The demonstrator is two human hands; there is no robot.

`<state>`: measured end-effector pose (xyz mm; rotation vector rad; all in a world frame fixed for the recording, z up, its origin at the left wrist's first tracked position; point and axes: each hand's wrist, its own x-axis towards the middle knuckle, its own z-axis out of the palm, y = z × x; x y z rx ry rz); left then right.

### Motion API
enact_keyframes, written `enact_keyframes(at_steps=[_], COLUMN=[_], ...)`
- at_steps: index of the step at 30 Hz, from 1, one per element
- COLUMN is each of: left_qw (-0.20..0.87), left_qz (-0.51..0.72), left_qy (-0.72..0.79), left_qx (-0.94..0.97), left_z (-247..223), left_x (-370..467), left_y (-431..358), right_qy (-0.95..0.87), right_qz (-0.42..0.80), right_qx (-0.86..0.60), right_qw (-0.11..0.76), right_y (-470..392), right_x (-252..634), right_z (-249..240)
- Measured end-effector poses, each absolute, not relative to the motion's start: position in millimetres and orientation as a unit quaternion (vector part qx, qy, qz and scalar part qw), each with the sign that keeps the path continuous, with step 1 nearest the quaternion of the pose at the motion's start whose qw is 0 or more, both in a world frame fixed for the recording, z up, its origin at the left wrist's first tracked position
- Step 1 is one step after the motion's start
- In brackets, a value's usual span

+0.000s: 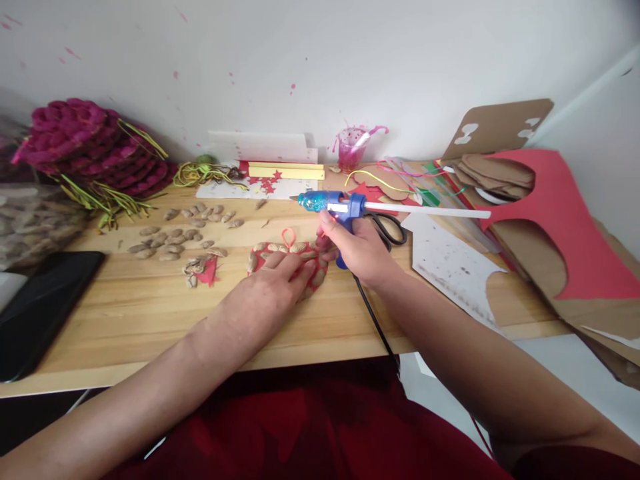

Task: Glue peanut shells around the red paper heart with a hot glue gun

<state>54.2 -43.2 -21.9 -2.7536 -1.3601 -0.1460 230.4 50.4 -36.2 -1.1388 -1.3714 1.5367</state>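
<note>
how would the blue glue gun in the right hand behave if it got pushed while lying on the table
The glue gun would probably stay rigid, as its shell looks like hard plastic. The long white stick juts out behind, so it may snag on things nearby. The trailing black cord could tug it around.

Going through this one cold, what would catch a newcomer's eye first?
Probably the blue glue gun near the center, in the right hand, with a long white stick jutting toward the picture's right. Just left of it, the left hand lies over a red piece bearing peanuts. At the far left rises a vivid magenta stack.
</note>
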Motion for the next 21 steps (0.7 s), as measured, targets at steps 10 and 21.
enact_keyframes(at_steps=[10,21], left_qw=[0.116,0.116], left_qz=[0.016,-0.020], left_qy=[-0.451,-0.454], left_qx=[-0.885,-0.883], left_z=[-22.8,-28.7], left_x=[64.7,64.5], left_y=[-42.3,-39.6], right_qy=[-0.529,-0.534], right_qz=[0.592,0.577], right_qx=[-0.471,-0.479], right_qw=[0.383,0.390], right_y=[51.4,51.5], right_x=[234.5,235.0], right_z=[-38.5,-36.2])
